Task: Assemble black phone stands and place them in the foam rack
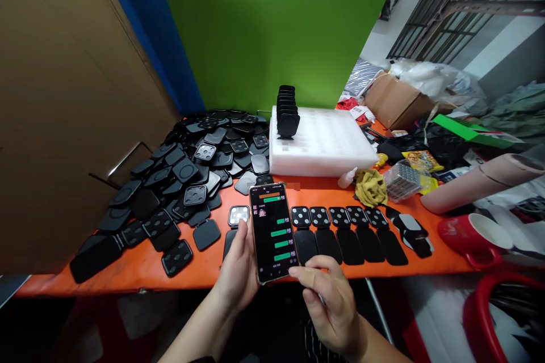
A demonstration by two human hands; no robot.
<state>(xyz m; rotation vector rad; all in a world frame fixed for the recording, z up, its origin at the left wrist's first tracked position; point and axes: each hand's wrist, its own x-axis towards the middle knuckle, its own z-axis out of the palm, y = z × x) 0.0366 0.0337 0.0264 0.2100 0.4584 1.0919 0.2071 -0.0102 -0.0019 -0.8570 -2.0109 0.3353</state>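
My left hand (236,266) is wrapped round the lower left side of a smartphone (275,232), which is tilted up towards me over the front of the table. Its dark screen shows a chat with green message bubbles. At the phone's lower right corner is my right hand (330,300), with nothing held in it. The index finger reaches to the phone's edge, the thumb apart and the other fingers loosely bent. Behind the phone lies a row of black folding pads (340,232), their upper squares dotted with pale round discs. The phone and left hand partly hide another such pad (238,215).
A large heap of black square pads (183,173) covers the orange table's left side. Black pieces (288,116) stand in a white foam block (319,144) at the back. To the right are a yellow cloth (371,188), a red mug (472,238) and a cardboard tube (477,184).
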